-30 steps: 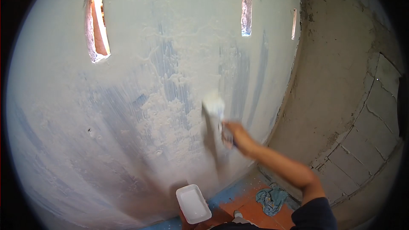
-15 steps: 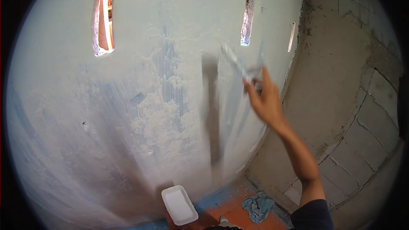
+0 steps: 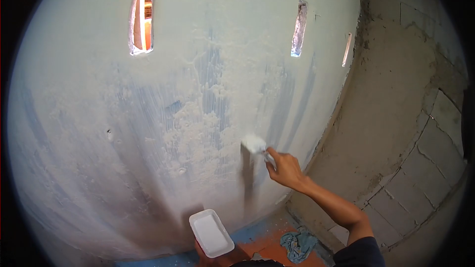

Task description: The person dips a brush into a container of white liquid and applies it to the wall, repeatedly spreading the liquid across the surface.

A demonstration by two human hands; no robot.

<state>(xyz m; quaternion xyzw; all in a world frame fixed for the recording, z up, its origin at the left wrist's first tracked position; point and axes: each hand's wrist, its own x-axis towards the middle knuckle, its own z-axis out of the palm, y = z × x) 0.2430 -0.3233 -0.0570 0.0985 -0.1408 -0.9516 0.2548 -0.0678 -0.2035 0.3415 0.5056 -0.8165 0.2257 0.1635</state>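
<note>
In my right hand (image 3: 287, 169) is a paintbrush (image 3: 255, 144), its handle between closed fingers and its white-coated bristles at the wall's surface. The wall (image 3: 198, 133) carries uneven white paint with bluish streaks showing through. Low in the view, a white rectangular tray (image 3: 212, 233) with white paint in it is held up by my left hand (image 3: 200, 253). Most of that hand is hidden beneath the tray. The brush is above and to the right of the tray.
Narrow slots pierce the painted wall, among them a tall opening (image 3: 143, 15) at upper left. A bare grey block wall (image 3: 391, 118) meets it at the right. On the blue and orange floor lies a crumpled cloth (image 3: 298, 244).
My right hand has moved the brush down the wall, from near the slots to about mid-height. The tray stays low in the view, and the camera view has shifted slightly.
</note>
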